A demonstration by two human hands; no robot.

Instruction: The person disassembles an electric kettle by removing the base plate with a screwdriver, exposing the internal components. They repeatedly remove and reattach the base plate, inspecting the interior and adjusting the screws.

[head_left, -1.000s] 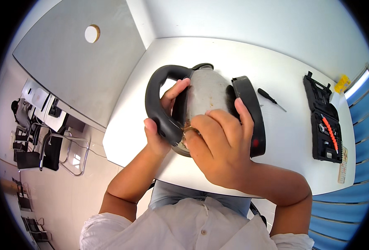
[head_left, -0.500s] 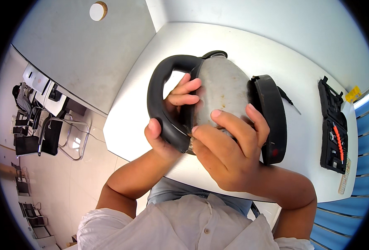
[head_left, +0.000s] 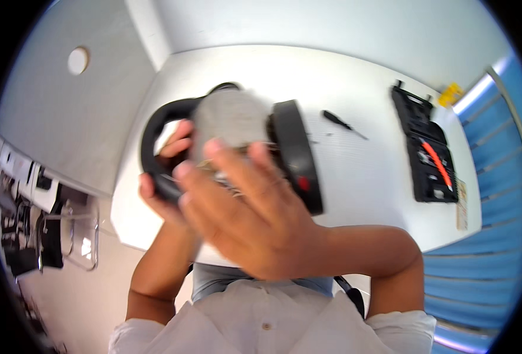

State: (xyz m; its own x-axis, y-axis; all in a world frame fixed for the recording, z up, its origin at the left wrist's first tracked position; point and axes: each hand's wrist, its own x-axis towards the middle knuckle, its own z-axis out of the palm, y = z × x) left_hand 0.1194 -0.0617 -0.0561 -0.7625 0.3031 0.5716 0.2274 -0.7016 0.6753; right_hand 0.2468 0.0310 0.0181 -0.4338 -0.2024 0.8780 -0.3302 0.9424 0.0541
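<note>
A kettle (head_left: 228,118) lies on its side over the near left part of the white table (head_left: 361,183), its black handle (head_left: 150,141) to the left and black base (head_left: 299,156) to the right. The left hand (head_left: 169,207) has its fingers curled round the handle; the right hand (head_left: 249,218) — blurred, fingers extended and slightly parted — covers the kettle's near side, though whether it touches I cannot tell. Farther right lies a screwdriver (head_left: 336,120).

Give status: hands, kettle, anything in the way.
Metal kettle: left hand around black handle. Right hand open, blurred, hiding part of kettle, contact unclear. Screwdriver apart, right of kettle.
</note>
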